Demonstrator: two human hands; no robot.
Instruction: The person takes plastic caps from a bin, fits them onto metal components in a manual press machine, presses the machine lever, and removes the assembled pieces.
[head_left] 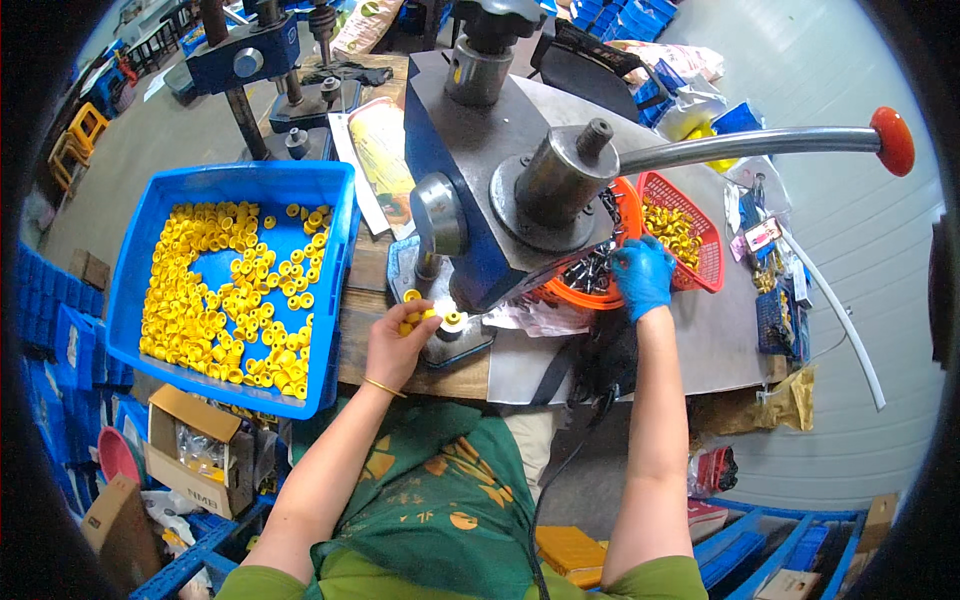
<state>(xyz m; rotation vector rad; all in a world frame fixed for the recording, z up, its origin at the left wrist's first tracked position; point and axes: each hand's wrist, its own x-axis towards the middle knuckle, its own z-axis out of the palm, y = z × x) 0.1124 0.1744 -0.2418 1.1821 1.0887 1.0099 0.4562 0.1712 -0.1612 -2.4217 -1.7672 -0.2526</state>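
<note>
My bare left hand is closed around small yellow plastic caps, its fingertips at the base of a blue hand press. Beside those fingertips, another yellow cap sits on the round white fixture under the press head. My right hand, in a blue glove, has its fingers curled at the rim of a round orange basket of black parts. What the gloved fingers hold, if anything, is hidden. Touching that basket is a red basket with brass-coloured parts.
A blue tray of loose yellow caps stands at the left. The press lever, with a red knob, reaches out over the right side. A second press stands behind. An open cardboard box is at the lower left.
</note>
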